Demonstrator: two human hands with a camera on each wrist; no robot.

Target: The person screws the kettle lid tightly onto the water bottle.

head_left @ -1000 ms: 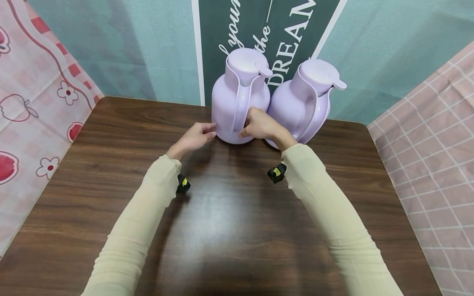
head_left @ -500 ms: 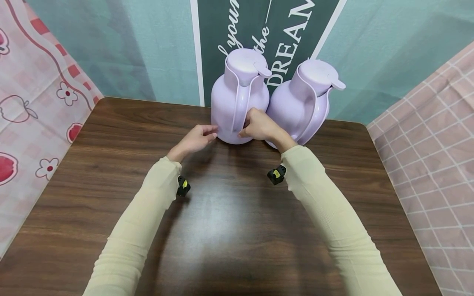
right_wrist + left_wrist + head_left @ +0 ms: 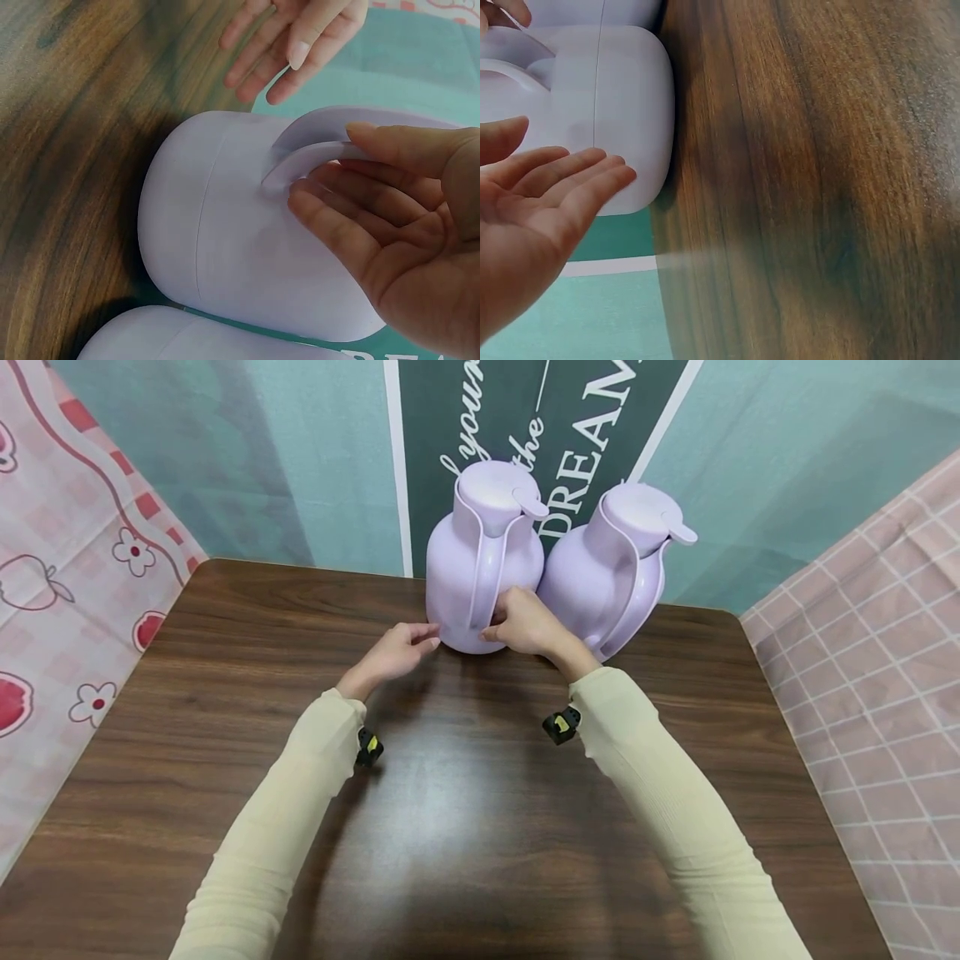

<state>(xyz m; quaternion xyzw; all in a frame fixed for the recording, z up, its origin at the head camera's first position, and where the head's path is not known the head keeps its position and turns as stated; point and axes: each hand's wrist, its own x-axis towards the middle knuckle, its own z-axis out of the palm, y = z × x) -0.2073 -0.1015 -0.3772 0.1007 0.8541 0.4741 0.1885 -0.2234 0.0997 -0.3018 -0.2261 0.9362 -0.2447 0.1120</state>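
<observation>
Two lilac thermos jugs stand side by side at the back of the wooden table. The left thermos jug [image 3: 452,556] has its handle facing the person. My right hand [image 3: 525,625] has its fingers inside that handle [image 3: 319,156] and its thumb on the handle's edge, low down. My left hand [image 3: 393,650] is beside the base of the same jug, fingers extended and holding nothing. In the right wrist view, a small gap shows between those fingers and the jug wall. The right thermos jug [image 3: 581,572] is partly hidden behind my right hand and wrist.
The brown table [image 3: 450,827] ends at a teal cloth backdrop [image 3: 330,468] with a dark lettered panel [image 3: 427,410] close behind the jugs. A pink fruit-print cloth [image 3: 67,543] hangs at the left, a pink checked cloth [image 3: 877,693] at the right.
Both hands have come slightly lower, the left one more toward the table and the person. The jugs stay in place, and the right hand remains at the handle.
</observation>
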